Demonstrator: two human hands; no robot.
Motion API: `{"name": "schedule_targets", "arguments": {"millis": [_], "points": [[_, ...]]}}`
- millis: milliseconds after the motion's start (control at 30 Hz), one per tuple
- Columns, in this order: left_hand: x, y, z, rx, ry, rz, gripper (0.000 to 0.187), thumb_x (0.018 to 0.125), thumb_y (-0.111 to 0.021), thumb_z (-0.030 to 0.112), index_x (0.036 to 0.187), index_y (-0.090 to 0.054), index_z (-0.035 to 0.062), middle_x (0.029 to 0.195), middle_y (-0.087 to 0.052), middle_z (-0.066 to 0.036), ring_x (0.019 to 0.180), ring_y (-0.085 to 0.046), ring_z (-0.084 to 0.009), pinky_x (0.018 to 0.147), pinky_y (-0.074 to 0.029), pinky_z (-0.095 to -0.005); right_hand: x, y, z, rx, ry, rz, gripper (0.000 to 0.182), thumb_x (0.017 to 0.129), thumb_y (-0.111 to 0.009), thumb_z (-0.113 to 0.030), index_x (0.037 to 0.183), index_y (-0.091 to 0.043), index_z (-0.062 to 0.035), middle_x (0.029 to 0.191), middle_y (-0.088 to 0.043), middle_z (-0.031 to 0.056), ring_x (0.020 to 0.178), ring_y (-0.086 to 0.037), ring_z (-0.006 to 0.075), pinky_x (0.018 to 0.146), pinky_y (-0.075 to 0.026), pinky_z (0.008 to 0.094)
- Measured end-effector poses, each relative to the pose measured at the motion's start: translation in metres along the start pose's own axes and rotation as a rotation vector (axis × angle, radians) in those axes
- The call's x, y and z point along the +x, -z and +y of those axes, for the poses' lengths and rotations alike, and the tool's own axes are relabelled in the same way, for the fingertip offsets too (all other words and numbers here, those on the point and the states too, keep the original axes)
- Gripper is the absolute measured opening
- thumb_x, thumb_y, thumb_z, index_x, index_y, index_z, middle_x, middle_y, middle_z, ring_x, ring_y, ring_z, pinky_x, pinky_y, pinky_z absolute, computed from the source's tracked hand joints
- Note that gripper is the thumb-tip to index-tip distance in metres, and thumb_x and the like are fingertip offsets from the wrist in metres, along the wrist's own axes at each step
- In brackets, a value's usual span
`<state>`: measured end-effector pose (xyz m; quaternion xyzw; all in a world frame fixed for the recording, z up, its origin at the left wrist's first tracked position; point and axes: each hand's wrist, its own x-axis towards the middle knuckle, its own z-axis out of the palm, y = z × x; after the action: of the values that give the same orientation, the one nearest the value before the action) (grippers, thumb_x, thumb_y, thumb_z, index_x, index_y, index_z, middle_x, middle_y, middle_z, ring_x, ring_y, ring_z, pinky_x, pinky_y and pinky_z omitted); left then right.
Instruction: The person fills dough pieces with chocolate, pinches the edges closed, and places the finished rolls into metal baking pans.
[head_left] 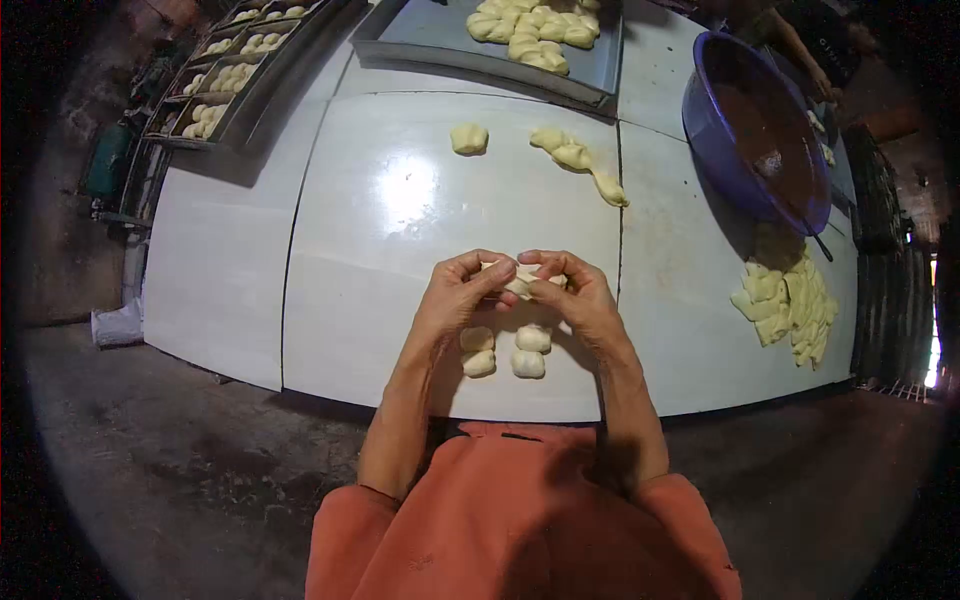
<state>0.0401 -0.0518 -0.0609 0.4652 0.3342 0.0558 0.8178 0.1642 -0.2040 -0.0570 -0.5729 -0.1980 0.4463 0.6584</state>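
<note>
Between my left hand point(466, 290) and my right hand point(574, 290) is a small piece of pale dough point(524, 284), held just above the white tabletop. The fingertips and thumbs of both hands pinch it from either side, so much of it is hidden. Closer to my body, under my wrists, rest two short stacks of rounded dough pieces: a left pair point(478, 362) and a right pair point(529, 363). Farther out lie a single dough lump point(468, 139) and a twisted dough strip point(570, 155).
A metal tray point(460, 62) with dough pieces stands at the back. Divided pans point(235, 105) of shaped dough sit at the left. On the right are a purple basin point(715, 150) of brown filling and flattened dough pieces point(790, 305). Another person's arm point(800, 50) shows behind the basin.
</note>
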Motion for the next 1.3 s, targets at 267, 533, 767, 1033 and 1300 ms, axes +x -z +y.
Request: {"name": "schedule_targets", "arguments": {"millis": [267,533,767,1033,1300], "points": [[0.001,0.012,0.000,0.200,-0.084,-0.045,0.027,0.085,-0.081,0.013,0.104,-0.069,-0.0007,0.083,-0.069,-0.009,0.078,-0.070,-0.0167,0.066,-0.059,-0.0300,0.005,-0.017,-0.014,-0.512,0.088,0.022,0.022,0.094,-0.064,-0.020,0.101,-0.069,0.0001,0.087,-0.071,0.0107,0.079,-0.064,0.0130,0.075,-0.053,0.0295],[-0.010,0.035,0.015,0.254,-0.158,0.215,0.024,0.090,-0.069,0.009,0.111,-0.070,-0.0027,0.091,-0.074,-0.013,0.086,-0.071,-0.0272,0.081,-0.057,-0.0479,-0.018,0.022,-0.025,-0.490,-0.053,-0.638,0.024,0.086,-0.066,-0.020,0.102,-0.072,-0.0026,0.073,-0.061,0.0029,0.069,-0.057,0.0093,0.060,-0.047,0.0275],[0.002,0.055,-0.026,1.696,-0.386,0.133,0.086,0.096,-0.059,0.044,0.160,-0.017,0.0048,0.166,-0.013,-0.022,0.155,-0.008,-0.0388,0.119,0.002,-0.0667,-0.012,0.030,-0.013,0.251,-0.092,0.237,0.011,0.097,-0.064,-0.019,0.101,-0.060,-0.0094,0.089,-0.060,0.0022,0.081,-0.062,0.0123,0.077,-0.052,0.0269],[-0.013,-0.018,0.022,0.770,-0.447,0.159,0.056,0.081,-0.083,0.036,0.120,-0.067,-0.0026,0.119,-0.070,-0.018,0.108,-0.067,-0.0307,0.092,-0.052,-0.0374,-0.021,0.011,-0.009,0.201,0.075,0.176,0.041,0.104,-0.052,-0.022,0.141,-0.039,-0.0112,0.143,-0.055,0.0150,0.140,-0.042,0.0247,0.117,-0.027,0.0409],[0.018,-0.076,-0.009,0.219,-0.235,-0.095,0.031,0.101,-0.063,0.028,0.110,-0.071,-0.0008,0.098,-0.073,-0.008,0.091,-0.066,-0.0125,0.085,-0.052,-0.0269,-0.026,0.037,-0.013,-0.110,0.126,0.257,0.031,0.103,-0.060,-0.023,0.127,-0.058,-0.0035,0.116,-0.064,0.0071,0.105,-0.061,0.0131,0.091,-0.051,0.0264]]}}
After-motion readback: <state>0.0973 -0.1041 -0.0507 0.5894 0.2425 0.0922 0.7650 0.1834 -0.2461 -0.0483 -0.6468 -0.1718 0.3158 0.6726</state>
